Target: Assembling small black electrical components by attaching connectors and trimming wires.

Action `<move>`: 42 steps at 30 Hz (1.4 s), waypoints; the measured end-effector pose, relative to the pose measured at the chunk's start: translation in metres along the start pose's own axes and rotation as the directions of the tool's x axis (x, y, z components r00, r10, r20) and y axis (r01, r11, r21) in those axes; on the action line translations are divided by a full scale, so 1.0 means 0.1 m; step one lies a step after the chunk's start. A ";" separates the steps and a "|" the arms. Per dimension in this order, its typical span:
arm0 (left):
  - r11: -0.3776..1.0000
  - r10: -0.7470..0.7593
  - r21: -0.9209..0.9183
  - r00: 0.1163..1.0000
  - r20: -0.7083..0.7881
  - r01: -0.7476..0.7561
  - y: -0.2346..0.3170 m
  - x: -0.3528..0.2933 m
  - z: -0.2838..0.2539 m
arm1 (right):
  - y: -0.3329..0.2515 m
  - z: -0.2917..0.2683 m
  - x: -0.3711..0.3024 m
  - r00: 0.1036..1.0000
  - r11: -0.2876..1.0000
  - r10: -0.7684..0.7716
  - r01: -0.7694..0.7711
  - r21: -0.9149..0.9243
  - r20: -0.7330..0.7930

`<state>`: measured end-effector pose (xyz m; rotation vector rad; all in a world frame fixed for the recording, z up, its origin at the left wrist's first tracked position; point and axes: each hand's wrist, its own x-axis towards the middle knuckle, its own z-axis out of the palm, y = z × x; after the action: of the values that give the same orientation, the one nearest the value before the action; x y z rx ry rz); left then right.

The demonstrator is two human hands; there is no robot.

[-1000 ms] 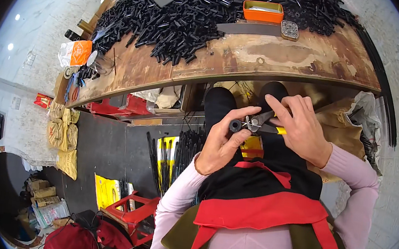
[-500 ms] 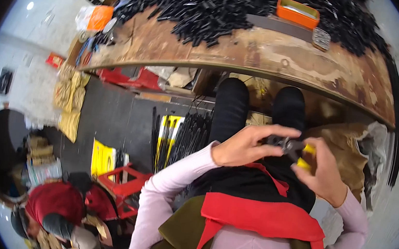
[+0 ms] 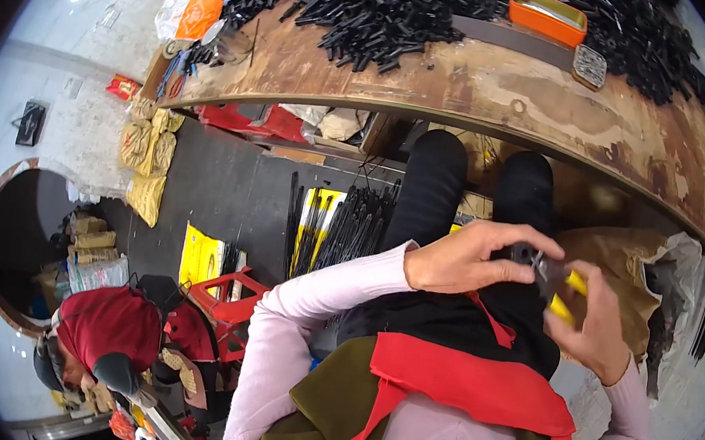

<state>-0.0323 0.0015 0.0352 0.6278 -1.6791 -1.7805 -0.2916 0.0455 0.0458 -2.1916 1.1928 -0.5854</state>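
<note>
Over my lap, my left hand [image 3: 470, 258] pinches a short black tube piece [image 3: 523, 253] between thumb and fingers. My right hand [image 3: 589, 324] grips yellow-handled pliers [image 3: 561, 291], whose jaws meet the black piece. Both hands are close together above my black trousers and red apron [image 3: 473, 383]. A large heap of similar black tube pieces [image 3: 392, 5] lies on the worn wooden workbench [image 3: 504, 90] in front of me.
An orange tray [image 3: 549, 9] and a small metal block [image 3: 589, 65] sit on the bench. A brown sack [image 3: 623, 266] lies at my right. Black rods [image 3: 344, 219], red stools [image 3: 229, 293], sacks and another person in red [image 3: 112, 337] are on the floor at left.
The view has swung left and down. My hands have stayed together over my lap with the pliers and black piece, shifting right in the picture; the person in red came into sight.
</note>
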 end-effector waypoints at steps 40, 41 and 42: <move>0.992 0.086 0.103 0.990 -0.113 -0.074 0.02 -0.35 -0.45 | -0.33 0.10 0.58 0.971 0.982 0.021 -0.064 0.176 0.237; 0.988 0.118 0.118 0.984 -0.134 -0.102 0.02 -0.34 -0.44 | -0.31 0.17 0.57 0.973 0.982 0.028 -0.070 0.178 0.229; 0.988 0.115 0.117 0.986 -0.123 -0.101 0.01 -0.34 -0.43 | -0.26 0.28 0.57 0.985 0.972 -0.003 -0.037 0.230 0.171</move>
<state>0.0222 -0.0046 0.0303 0.6725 -1.6979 -1.5461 -0.2300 0.0160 0.0484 -1.9874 0.9993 -0.4921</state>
